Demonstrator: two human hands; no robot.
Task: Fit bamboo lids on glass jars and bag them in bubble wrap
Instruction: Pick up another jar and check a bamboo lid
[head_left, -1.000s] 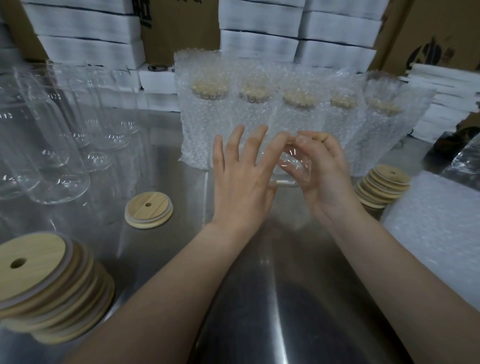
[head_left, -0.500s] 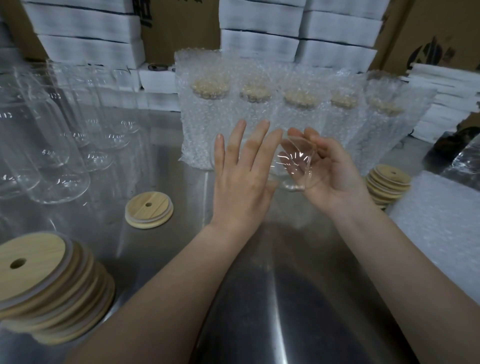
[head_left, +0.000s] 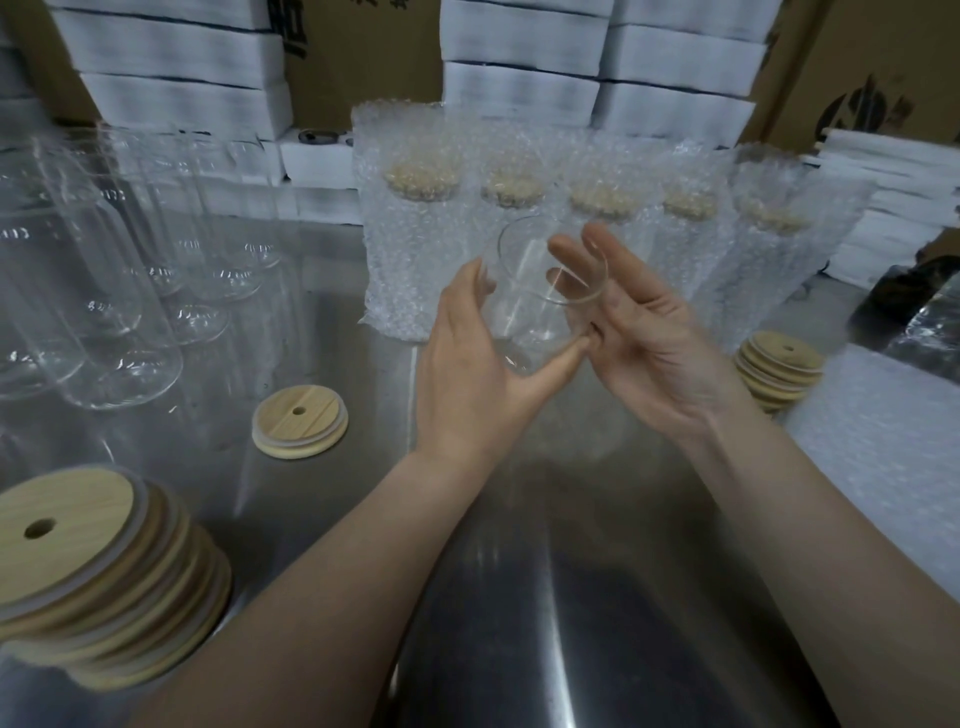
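Observation:
Above the middle of the steel table (head_left: 332, 519) I hold a clear glass jar (head_left: 535, 306), tilted with its open mouth up and to the right. My left hand (head_left: 467, 369) grips it from the left, thumb under its base. Straight fingers of my right hand (head_left: 654, 343) touch the jar's right side, palm facing left. One bamboo lid (head_left: 298, 421) with a hole lies flat to the left of my hands. Behind the jar stands a row of several lidded jars in bubble wrap bags (head_left: 415, 249).
A tall stack of bamboo lids (head_left: 104, 571) sits at the near left, a smaller stack (head_left: 779, 369) at the right. Several bare glass jars (head_left: 104, 270) lie at the left. Bubble wrap sheets (head_left: 883, 447) lie at the right, white boxes (head_left: 519, 67) behind.
The jar passed from my right hand's hold into my left hand's grip and turned mouth-up. My right hand's fingers straightened against its side.

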